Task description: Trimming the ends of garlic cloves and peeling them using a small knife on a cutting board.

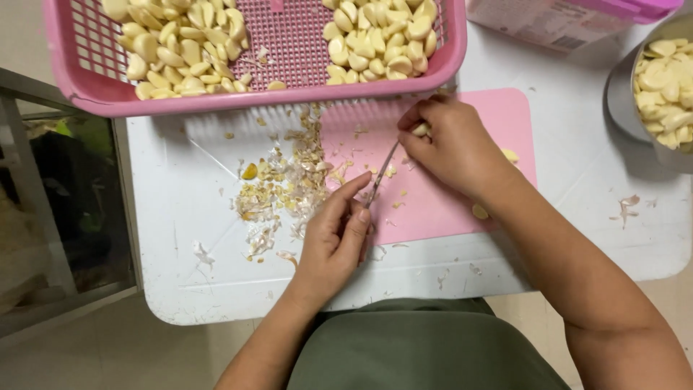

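A small knife [381, 172] is gripped in the left hand [338, 235], with the fingers curled around the handle and the thumb laid along it; the thin blade is pointed up and to the right, toward the other hand. A single garlic clove [420, 130] is pinched between the fingertips of the right hand [451, 148], and only its pale end is seen above the knuckles. The tip of the blade is held just beside this clove; whether they are touching cannot be told.

Both hands are kept over a pink cutting mat [433, 202], which is laid on a white table [188, 238]. Small bits of peel are scattered on the mat, and two more cloves are seen near the right wrist, one [480, 211] below it and one [510, 155] at its far side. A heap of dry garlic skins [281, 188] is gathered on the table at the left edge of the mat.

A pink plastic basket [253, 97] is placed behind the mat, and two piles of peeled cloves [180, 47] are held in it, one at each side. At the right edge of the table, a metal bowl [622, 101] filled with peeled cloves is partly seen.
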